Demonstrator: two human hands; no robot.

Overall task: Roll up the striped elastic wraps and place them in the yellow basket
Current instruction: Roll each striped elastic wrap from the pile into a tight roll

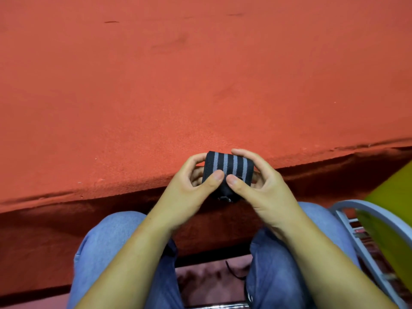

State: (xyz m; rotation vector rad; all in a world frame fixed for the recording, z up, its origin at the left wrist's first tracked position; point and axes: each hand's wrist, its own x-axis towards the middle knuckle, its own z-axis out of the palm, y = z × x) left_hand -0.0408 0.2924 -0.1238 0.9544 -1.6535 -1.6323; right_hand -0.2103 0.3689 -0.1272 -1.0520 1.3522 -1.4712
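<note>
A big table covered in a red cloth [156, 85] fills most of what I can see. The cloth hangs down over the near edge, and it has a few small creases and dark marks on top.

A person sits at that near edge. Their legs are in blue jeans [107, 241], with the knees apart under the table edge.

Off to the right there is a blurry yellow shape [392, 197]. I cannot tell what it is. Just beside it, and partly under it, is the curved grey frame of a chair [356, 210].

Both bare arms reach forward and meet in the middle. The left hand [187, 190] and the right hand [265, 188] hold one thing between them, right at the table's near edge.

That thing is a striped elastic wrap [229, 163], black with grey stripes, rolled into a short fat bundle. The fingers of each hand curl round one end of it. The two thumbs press on the near side of the roll, tips almost touching each other. A loose black bit of the wrap pokes out below the thumbs. I cannot tell if the roll rests on the cloth or is held just above it.
</note>
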